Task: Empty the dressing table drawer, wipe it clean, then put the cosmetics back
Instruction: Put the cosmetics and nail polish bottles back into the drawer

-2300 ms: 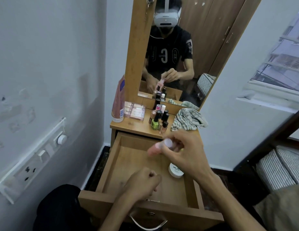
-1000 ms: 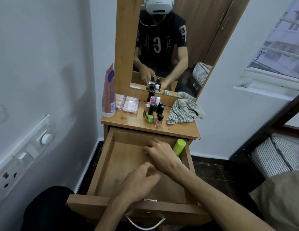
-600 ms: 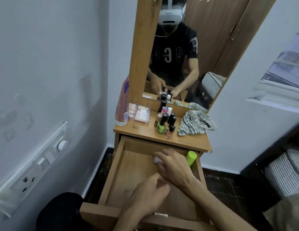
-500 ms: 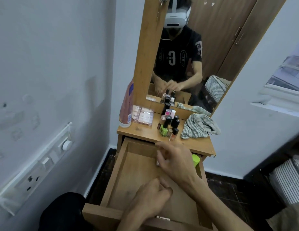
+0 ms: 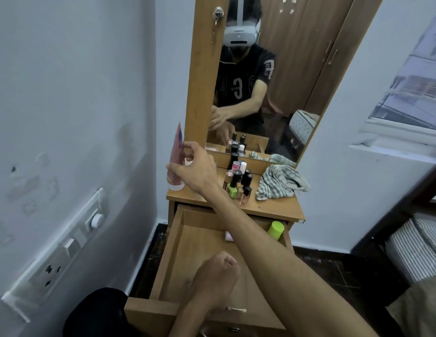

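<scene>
Right hand [image 5: 193, 166] half-open, fingertips touching pink tube [image 5: 176, 161].

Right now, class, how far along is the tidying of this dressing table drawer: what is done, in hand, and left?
Done, apparently: the drawer looks emptied and already holds a green-capped bottle and a small pink item. In hand: the right hand reaches the pink tube on the tabletop; whether it grips is unclear. Left: the nail polish bottles beside the cloth.
</scene>
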{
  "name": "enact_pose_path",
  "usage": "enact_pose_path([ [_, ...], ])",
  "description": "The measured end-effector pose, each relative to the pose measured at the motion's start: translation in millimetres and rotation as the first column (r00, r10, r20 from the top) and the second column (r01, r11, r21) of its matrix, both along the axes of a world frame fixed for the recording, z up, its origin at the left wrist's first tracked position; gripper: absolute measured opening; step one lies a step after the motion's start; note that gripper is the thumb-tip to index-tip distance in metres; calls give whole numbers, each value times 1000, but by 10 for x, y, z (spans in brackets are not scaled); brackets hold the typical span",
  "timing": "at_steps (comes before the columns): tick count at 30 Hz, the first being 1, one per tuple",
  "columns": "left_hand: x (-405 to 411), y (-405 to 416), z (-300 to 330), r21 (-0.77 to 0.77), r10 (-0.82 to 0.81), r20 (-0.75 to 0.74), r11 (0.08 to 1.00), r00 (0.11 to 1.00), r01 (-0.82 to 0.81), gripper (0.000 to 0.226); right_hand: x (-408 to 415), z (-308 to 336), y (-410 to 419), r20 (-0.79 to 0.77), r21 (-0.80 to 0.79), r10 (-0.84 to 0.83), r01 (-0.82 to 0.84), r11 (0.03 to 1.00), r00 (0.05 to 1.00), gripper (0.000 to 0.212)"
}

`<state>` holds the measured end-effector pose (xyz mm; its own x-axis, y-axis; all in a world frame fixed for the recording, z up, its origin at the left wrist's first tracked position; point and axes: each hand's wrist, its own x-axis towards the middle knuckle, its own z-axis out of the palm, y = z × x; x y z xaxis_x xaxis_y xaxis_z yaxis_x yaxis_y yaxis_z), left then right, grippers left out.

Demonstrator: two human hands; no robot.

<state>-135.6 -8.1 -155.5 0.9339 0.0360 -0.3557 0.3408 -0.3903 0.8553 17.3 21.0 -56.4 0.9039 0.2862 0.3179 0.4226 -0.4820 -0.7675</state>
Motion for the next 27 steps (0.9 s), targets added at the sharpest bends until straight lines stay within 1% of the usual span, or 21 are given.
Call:
enact_pose_path([
  [2, 6, -8, -28, 24, 11, 28, 1000, 1000, -12, 17, -42, -12, -108, 45, 9, -20, 19, 1000, 999, 62],
  [4, -6, -8, -53, 13, 48, 45, 999, 998, -49, 17, -122, -1, -276, 56, 29, 8, -10, 1000, 998, 60],
  [6, -23, 9, -60, -56, 133, 63, 990, 989, -129, 16, -246, 21, -562, 68, 72, 34, -38, 997, 997, 56],
  [8, -21, 48, -67, -133, 247, 74, 963, 966, -236, 16, -397, 35, -927, 67, 70, 36, -41, 997, 997, 45],
  [10, 2, 86, -69, -159, 339, 77, 933, 938, -324, 17, -551, -5, -1322, 6, 38, 33, -33, 999, 999, 27],
  [12, 27, 103, -73, -166, 371, 100, 921, 923, -352, 17, -694, -96, -1660, -105, -42, 32, -37, 998, 994, 21],
  [14, 31, 74, -72, -179, 318, 113, 939, 941, -295, 17, -787, -248, -1944, -218, -230, -22, -29, 973, 976, 26],
  [16, 9, 20, -59, -168, 211, 119, 967, 970, -190, 16, -852, -408, -2164, -279, -401, -94, -27, 916, 956, 33],
  [18, -22, -33, -51, -96, 85, 123, 993, 989, -73, 14, -902, -535, -2317, -318, -457, -142, -21, 889, 938, 36],
  [21, -69, -60, -18, 26, -55, 109, 998, 993, 53, 12, -951, -670, -2387, -297, -518, -159, -19, 855, 942, 35],
  [23, -77, -56, 5, 36, -75, 92, 997, 993, 72, 12, -970, -729, -2353, -266, -552, -143, -29, 833, 953, 34],
  [25, -78, -62, 32, 31, -64, 90, 998, 994, 62, 11, -989, -796, -2307, -232, -587, -127, -35, 809, 964, 37],
  [27, -88, -56, 50, 28, -41, 96, 999, 995, 39, 17, -991, -866, -2262, -192, -610, -136, -10, 793, 972, 40],
])
